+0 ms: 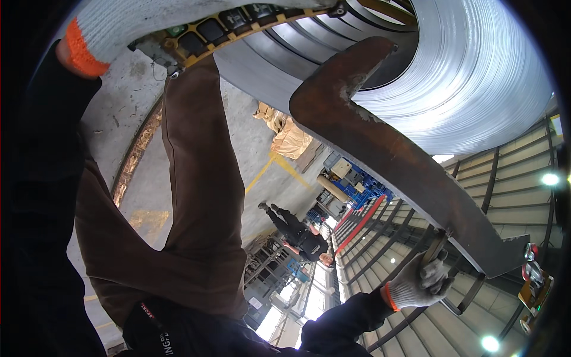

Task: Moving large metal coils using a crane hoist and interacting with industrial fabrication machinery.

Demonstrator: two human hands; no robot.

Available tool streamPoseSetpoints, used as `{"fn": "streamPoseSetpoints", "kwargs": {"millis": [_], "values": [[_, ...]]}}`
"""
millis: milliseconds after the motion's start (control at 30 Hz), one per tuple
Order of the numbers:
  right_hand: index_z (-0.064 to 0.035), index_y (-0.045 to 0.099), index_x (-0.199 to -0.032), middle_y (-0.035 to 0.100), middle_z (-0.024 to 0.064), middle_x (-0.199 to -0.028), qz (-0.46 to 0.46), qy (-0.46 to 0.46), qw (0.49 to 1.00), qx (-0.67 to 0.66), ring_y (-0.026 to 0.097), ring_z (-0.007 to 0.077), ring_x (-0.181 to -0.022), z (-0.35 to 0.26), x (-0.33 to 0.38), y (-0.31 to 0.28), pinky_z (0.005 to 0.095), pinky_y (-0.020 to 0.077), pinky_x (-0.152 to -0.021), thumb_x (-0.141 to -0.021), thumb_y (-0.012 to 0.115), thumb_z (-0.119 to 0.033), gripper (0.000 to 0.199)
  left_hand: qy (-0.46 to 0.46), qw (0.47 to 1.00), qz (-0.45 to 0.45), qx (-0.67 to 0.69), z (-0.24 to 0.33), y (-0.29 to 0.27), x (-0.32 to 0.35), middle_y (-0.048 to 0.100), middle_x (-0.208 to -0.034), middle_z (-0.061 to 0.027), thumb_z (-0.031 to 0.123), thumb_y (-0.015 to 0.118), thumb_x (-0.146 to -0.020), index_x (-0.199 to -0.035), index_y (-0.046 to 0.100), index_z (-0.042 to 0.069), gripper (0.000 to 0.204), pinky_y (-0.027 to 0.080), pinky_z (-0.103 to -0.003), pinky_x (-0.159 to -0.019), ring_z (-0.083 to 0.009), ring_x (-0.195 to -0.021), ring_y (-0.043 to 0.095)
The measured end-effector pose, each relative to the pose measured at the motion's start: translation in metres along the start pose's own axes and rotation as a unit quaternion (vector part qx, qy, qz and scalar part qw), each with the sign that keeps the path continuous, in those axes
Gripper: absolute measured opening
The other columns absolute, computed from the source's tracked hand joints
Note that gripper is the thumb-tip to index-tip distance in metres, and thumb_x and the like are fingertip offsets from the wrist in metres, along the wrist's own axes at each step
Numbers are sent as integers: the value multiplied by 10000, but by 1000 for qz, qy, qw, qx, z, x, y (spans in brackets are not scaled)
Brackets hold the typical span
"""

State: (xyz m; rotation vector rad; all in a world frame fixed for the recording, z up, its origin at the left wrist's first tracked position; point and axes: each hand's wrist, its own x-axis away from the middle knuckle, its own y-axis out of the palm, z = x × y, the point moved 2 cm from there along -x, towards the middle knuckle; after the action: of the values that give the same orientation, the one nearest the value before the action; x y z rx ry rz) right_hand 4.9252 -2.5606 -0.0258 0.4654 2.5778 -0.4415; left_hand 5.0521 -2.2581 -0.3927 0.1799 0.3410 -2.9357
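My left hand [140, 24], in a white glove with an orange cuff, is at the top left. It holds a yellow crane remote control [209, 31] with black buttons; its fingertips run out of view at the top edge. At the lower right my right hand [419, 282], in a greyish glove with an orange cuff, is closed round a metal bar handle [436, 249] on a thick, rusty steel coil hook [389, 146]. The hook's bent arm reaches up to the opening of a big shiny metal coil [476, 65]. Whether it touches the coil I cannot tell.
More coil rings [262, 56] stand behind the remote. Brown wrapping paper [291, 137] lies on the concrete floor near yellow lines. A person in dark clothes [303, 238] stands farther off. Blue machinery [360, 181] and a red beam [360, 226] are beyond. A metal fitting [534, 279] is by the hook's end.
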Motion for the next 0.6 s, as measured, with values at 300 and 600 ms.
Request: {"fn": "streamPoseSetpoints", "kwargs": {"millis": [300,600], "values": [[-211,277,-547,254,-19,-463,19,-15,1000,21,326,148,-482,1,11,5,325,464,-833,-971,501,-127,486,-23,998,-32,57,6,10,1,717,-777,-120,521,821,-848,-965,731,-38,578,552,-324,-683,-175,-706,676],[-212,270,-550,257,-18,-462,-8,2,1000,23,340,149,-490,-2,4,-2,357,465,-953,-980,495,-129,492,-52,996,-66,36,-14,-1,3,718,-808,-134,579,809,-832,-989,726,-34,638,549,-344,-683,-199,-719,675]]}}
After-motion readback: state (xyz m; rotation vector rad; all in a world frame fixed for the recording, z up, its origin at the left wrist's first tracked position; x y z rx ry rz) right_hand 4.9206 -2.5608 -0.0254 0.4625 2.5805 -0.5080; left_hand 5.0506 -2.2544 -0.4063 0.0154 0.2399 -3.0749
